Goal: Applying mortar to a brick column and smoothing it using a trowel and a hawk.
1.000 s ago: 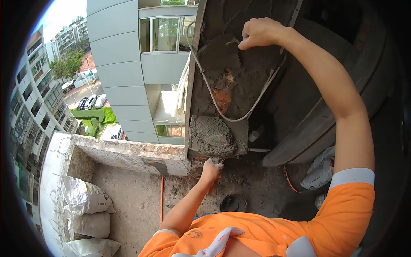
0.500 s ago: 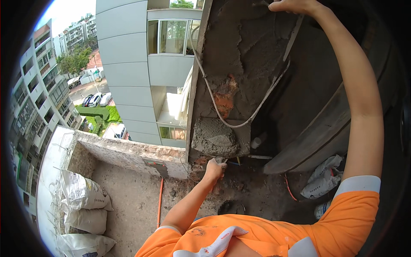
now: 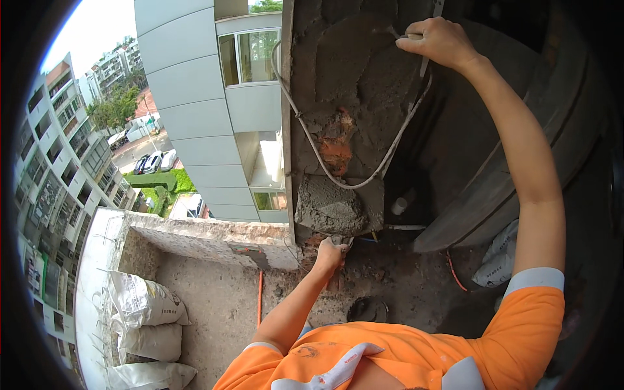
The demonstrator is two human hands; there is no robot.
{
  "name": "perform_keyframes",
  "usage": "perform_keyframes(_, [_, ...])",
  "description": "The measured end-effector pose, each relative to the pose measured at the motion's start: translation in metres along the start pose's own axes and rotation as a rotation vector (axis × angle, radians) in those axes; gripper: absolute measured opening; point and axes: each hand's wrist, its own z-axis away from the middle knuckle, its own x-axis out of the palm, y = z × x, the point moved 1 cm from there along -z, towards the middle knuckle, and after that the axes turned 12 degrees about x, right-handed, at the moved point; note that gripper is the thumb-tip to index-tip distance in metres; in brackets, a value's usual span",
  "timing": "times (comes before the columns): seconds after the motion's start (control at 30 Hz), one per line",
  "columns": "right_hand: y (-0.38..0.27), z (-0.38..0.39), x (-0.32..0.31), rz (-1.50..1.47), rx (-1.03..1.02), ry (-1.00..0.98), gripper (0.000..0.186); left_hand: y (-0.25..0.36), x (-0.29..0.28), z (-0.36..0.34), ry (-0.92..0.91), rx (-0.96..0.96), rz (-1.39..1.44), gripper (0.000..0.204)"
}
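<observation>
My right hand (image 3: 437, 44) is closed round the handle of a trowel (image 3: 412, 36) high on a column of wet grey plaster (image 3: 341, 68); the blade is hard to tell from the plaster. A patch of red brick (image 3: 337, 153) shows through lower down. A pale cable (image 3: 351, 185) hangs in a loop across it. Below, my left hand (image 3: 330, 255) is closed under a square mortar board (image 3: 372, 201), gripping it, with a lumpy heap of grey mortar (image 3: 328, 205) on top.
A broken low wall (image 3: 195, 235) edges the balcony on the left, with a drop to cars and greenery beyond. White sacks (image 3: 148, 300) lie by it, more (image 3: 495, 263) at right. A black bucket (image 3: 368, 309), orange hose (image 3: 260, 299) and pipe stub (image 3: 400, 205) are near the column.
My right hand rose to the upper right half a second ago and has since come slightly down and left. My left hand stays under the board. The view has shifted a little.
</observation>
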Motion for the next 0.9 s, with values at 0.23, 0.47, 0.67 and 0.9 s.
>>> perform_keyframes(0.23, [0.027, 0.06, -0.022, -0.29, 0.026, 0.589, 0.033, -0.014, 0.002, 0.014, 0.016, -0.013, 0.0, 0.018])
perform_keyframes(0.47, [0.002, 0.3, 0.111, -0.825, 0.252, 0.092, 0.02, -0.043, 0.015, 0.042, 0.027, -0.131, -0.032, 0.016])
perform_keyframes(0.67, [-0.038, 0.439, 0.193, -0.633, 0.359, -0.437, 0.031, -0.059, 0.048, 0.048, -0.047, -0.237, -0.051, 0.02])
perform_keyframes(0.9, [-0.032, 0.454, 0.166, -0.453, 0.007, -0.505, 0.026, -0.07, 0.087, 0.047, -0.019, -0.064, -0.044, 0.016])
